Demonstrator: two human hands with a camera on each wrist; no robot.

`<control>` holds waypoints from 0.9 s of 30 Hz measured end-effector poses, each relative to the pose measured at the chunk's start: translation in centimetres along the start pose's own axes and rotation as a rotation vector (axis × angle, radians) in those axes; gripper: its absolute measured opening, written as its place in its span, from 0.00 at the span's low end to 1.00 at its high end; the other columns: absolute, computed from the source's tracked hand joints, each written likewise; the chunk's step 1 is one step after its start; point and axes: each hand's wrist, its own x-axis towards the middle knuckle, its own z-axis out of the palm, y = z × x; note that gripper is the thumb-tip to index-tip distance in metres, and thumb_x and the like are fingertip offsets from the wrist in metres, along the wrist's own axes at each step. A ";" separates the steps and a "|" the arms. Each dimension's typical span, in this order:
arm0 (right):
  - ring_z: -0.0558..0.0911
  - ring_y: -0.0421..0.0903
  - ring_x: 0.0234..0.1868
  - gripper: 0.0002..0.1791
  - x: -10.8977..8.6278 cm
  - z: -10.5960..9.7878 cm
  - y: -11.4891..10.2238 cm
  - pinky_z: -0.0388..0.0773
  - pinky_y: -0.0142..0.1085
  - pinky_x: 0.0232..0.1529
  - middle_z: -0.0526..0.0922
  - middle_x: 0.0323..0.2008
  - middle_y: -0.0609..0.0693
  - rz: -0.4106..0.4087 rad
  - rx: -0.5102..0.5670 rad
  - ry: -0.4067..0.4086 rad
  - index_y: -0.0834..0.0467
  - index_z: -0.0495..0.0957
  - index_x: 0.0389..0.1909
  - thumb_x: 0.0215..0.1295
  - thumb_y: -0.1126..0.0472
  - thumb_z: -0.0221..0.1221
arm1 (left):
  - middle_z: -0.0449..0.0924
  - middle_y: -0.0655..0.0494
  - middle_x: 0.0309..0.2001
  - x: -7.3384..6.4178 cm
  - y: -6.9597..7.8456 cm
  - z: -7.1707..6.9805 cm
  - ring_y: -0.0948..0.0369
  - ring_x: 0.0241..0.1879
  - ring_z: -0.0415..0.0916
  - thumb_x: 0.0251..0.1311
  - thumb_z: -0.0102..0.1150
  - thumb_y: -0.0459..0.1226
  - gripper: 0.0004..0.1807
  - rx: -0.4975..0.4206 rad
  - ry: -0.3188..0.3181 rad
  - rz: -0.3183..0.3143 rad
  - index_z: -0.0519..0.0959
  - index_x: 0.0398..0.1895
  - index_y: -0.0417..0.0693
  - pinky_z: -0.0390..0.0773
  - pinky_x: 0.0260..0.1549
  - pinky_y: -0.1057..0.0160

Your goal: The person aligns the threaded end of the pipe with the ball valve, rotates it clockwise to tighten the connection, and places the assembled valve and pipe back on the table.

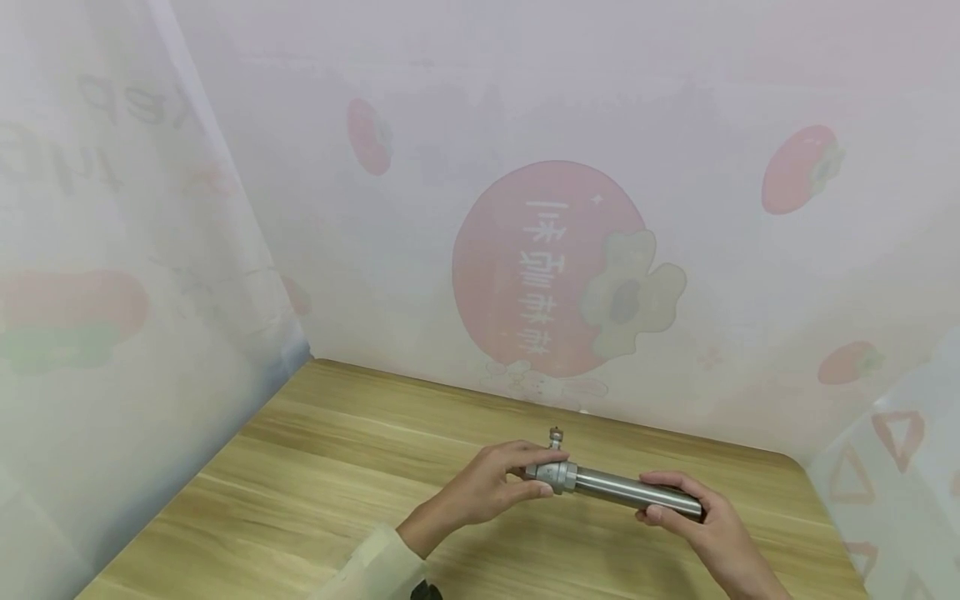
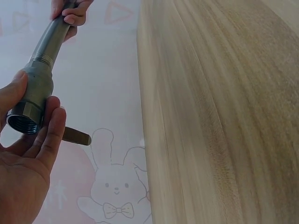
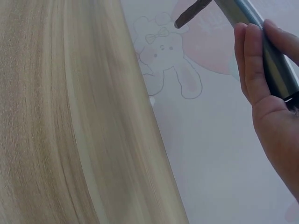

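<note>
A steel valve [image 1: 552, 475] is joined to the end of a straight metal pipe [image 1: 611, 487], both held up over the table. My left hand [image 1: 483, 483] grips the valve between thumb and fingers. In the left wrist view, the open threaded end [image 2: 23, 123] of the valve faces the camera, and threads [image 2: 43, 59] show where the pipe enters it. A lever handle [image 2: 77, 136] sticks out sideways from the valve. My right hand [image 1: 697, 512] holds the pipe near its far end, thumb on one side and fingers on the other in the right wrist view.
The wood-grain table [image 1: 322, 433] lies below both hands. Pale printed sheets [image 1: 375, 275] with fruit and rabbit drawings stand behind the table and along its sides. The table's back edge [image 1: 450, 388] meets the rear sheet beyond the valve.
</note>
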 end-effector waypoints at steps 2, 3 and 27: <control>0.93 0.47 0.50 0.21 0.0 -0.1 0.0 0.90 0.38 0.56 0.89 0.55 0.46 -0.013 0.013 -0.002 0.69 0.75 0.71 0.80 0.71 0.59 | 0.85 0.49 0.65 0.0 0.0 0.0 0.66 0.56 0.82 0.75 0.68 0.44 0.27 -0.002 -0.001 -0.001 0.79 0.75 0.57 0.85 0.56 0.68; 0.93 0.47 0.50 0.21 0.1 -0.1 0.1 0.90 0.39 0.56 0.89 0.55 0.46 -0.016 0.019 -0.004 0.69 0.75 0.71 0.81 0.71 0.59 | 0.85 0.49 0.65 0.0 0.0 0.0 0.66 0.56 0.82 0.75 0.68 0.44 0.27 -0.002 -0.001 0.000 0.79 0.76 0.57 0.85 0.56 0.68; 0.92 0.49 0.45 0.19 0.2 0.4 -0.3 0.91 0.37 0.50 0.90 0.52 0.48 0.057 -0.081 0.102 0.67 0.79 0.68 0.83 0.64 0.59 | 0.85 0.50 0.66 -0.1 -0.1 0.3 0.60 0.60 0.83 0.73 0.70 0.44 0.29 -0.003 0.014 0.009 0.79 0.76 0.58 0.85 0.56 0.67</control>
